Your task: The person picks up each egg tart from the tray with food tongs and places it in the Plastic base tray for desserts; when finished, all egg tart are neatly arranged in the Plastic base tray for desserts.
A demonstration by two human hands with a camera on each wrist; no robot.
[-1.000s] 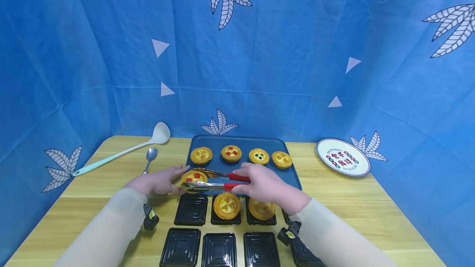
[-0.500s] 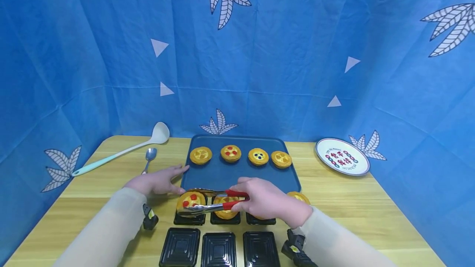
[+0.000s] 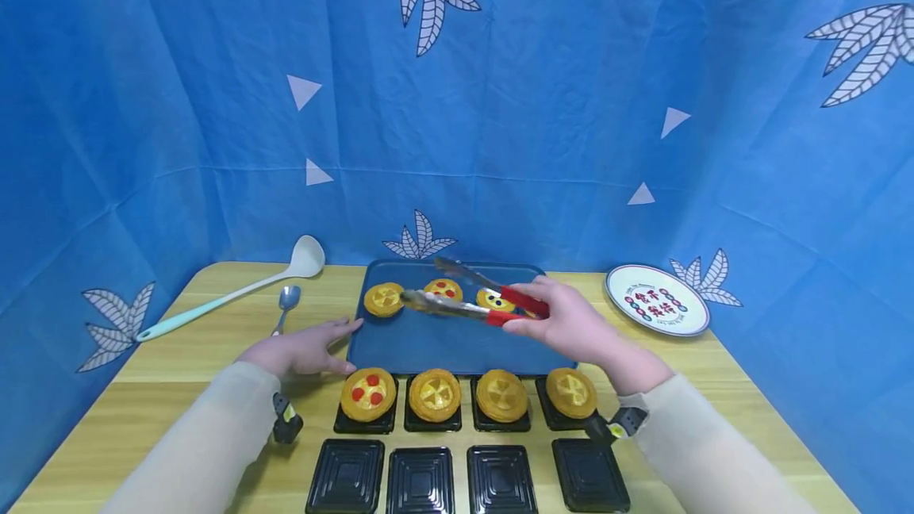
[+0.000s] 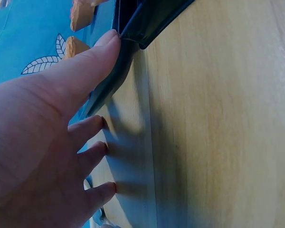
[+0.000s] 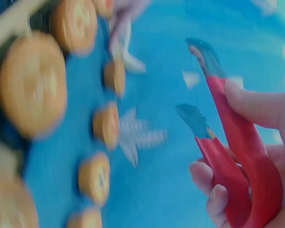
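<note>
The right hand [image 3: 571, 320] grips red-handled tongs [image 3: 460, 308], their arms parted with only air between the tips, pointing leftward over the blue tray [image 3: 457, 351]. Nearer the person than that grip, four tarts [image 3: 503, 397] sit on black containers [image 3: 502, 424]; more tarts [image 3: 383, 300] lie to its left on the tray. Farther left, the left hand [image 3: 307, 349] has spread fingers, thumb touching the tray's edge.

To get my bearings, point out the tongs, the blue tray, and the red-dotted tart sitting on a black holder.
Tongs [image 3: 457, 308], head view: metal of the lower arm.
Blue tray [image 3: 457, 348], head view: bare surface toward the front edge.
Red-dotted tart [image 3: 367, 394], head view: middle of its top.
</note>
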